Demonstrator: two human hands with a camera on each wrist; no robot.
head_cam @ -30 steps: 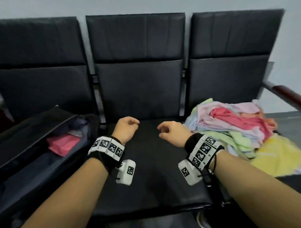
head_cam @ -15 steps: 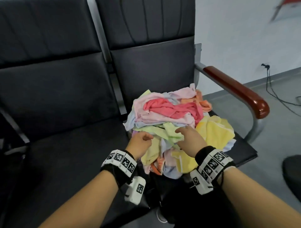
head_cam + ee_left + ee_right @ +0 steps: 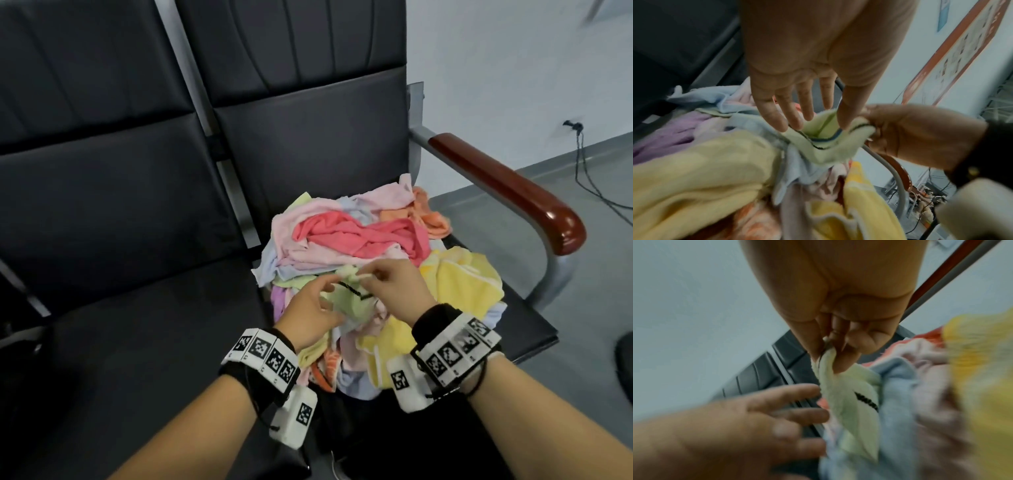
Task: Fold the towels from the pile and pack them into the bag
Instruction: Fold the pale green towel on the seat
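A pile of mixed-colour towels point(image 3: 359, 236) lies on the right-hand black seat. On its near side is a light green towel point(image 3: 346, 301) with a dark stitched edge. My right hand point(image 3: 383, 277) pinches a corner of that towel point(image 3: 851, 410) between thumb and fingertips and holds it raised off the pile. My left hand point(image 3: 318, 301) reaches in from the left, and its straight fingers point(image 3: 777, 116) touch the green towel point(image 3: 828, 146) along the dark edge without closing on it. The bag is out of view.
A large yellow towel point(image 3: 462, 284) covers the pile's right side. A brown wooden armrest point(image 3: 507, 188) on a metal frame borders the seat on the right. The black middle seat point(image 3: 154, 342) lies to the left. A cable point(image 3: 589, 178) trails over the grey floor.
The head view swung right, from the bag and middle seat to the pile. Both hands moved onto the pile; the right hand pinched the green towel and lifted its corner.
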